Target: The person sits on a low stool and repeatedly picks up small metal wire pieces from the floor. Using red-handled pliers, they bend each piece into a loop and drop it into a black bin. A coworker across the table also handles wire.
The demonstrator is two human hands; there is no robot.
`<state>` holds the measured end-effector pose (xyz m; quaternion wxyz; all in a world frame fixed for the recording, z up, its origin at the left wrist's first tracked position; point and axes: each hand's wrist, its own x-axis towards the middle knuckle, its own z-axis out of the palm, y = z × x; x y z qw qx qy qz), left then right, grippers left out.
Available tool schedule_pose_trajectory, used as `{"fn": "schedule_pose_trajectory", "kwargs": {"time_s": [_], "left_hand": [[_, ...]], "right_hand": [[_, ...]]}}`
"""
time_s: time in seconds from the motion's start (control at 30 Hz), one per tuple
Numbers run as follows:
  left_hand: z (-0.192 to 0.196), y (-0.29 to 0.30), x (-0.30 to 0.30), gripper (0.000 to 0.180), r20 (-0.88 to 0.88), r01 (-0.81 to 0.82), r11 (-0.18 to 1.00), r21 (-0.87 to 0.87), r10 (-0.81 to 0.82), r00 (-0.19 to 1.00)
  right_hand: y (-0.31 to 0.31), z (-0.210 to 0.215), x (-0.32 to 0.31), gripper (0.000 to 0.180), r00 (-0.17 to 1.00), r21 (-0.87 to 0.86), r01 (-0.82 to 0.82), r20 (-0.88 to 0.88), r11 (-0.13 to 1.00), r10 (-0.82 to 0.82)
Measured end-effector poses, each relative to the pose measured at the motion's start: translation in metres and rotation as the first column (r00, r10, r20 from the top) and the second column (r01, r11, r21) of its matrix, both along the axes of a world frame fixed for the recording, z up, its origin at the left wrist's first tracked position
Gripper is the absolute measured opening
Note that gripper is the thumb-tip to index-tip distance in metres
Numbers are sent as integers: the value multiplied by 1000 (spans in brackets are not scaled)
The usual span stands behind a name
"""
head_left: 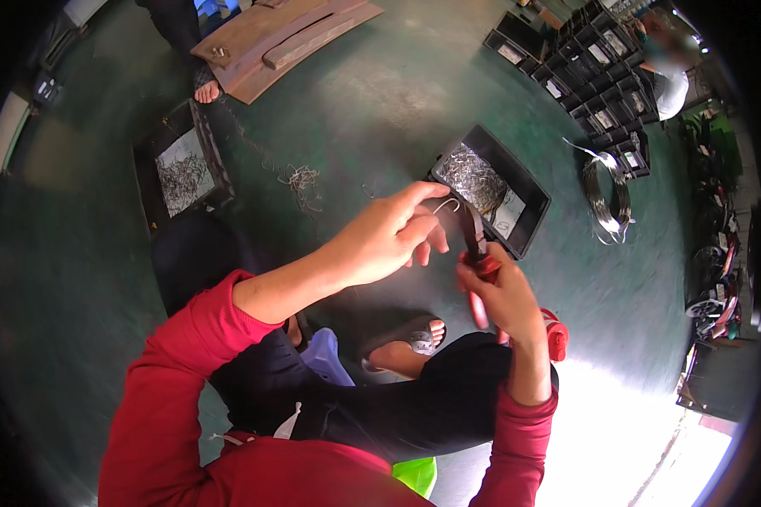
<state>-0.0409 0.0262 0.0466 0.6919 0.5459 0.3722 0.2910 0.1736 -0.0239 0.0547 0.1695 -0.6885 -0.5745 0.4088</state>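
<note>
My left hand (394, 235) reaches over the floor with its fingers apart, the upper digit stretched out and the others bent. Right by its fingertips is a small curved wire hook (446, 201), close to the jaws of a pair of pliers; I cannot make out whether fingertips touch it. My right hand (511, 297) is closed around the red handles of the pliers (475, 226), whose dark jaws point up. Just beyond both hands, a black crate (531, 221) holds many thin metal wire pieces.
Another black crate (220, 165) with wire pieces stands left, near loose tangled wire (303, 179) on the floor. A wire coil (604, 198) lies right, below stacked black crates (596, 68). Wooden boards (271, 34) lie at the back. Two other people are partly visible.
</note>
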Motion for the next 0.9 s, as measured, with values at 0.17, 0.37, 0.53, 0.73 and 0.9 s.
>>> {"fn": "schedule_pose_trajectory", "kwargs": {"time_s": [0.17,0.37,0.53,0.73,0.9], "left_hand": [[-27,31,21,12,-149,-1,996,90,15,989],[-66,156,135,31,-248,140,989,51,-123,961],[-139,241,161,59,-374,67,845,531,163,913],[-298,201,31,18,-689,126,875,468,272,671],[-371,155,-10,12,-725,257,784,565,324,607]], "right_hand": [[-14,19,34,28,823,-69,-109,553,992,129],[-31,6,52,30,791,-214,-81,581,973,194],[-33,-3,68,26,807,-229,-23,570,973,153],[-25,-4,67,24,820,-229,-62,543,971,181],[-6,-11,59,27,836,-294,-42,513,955,195]]}}
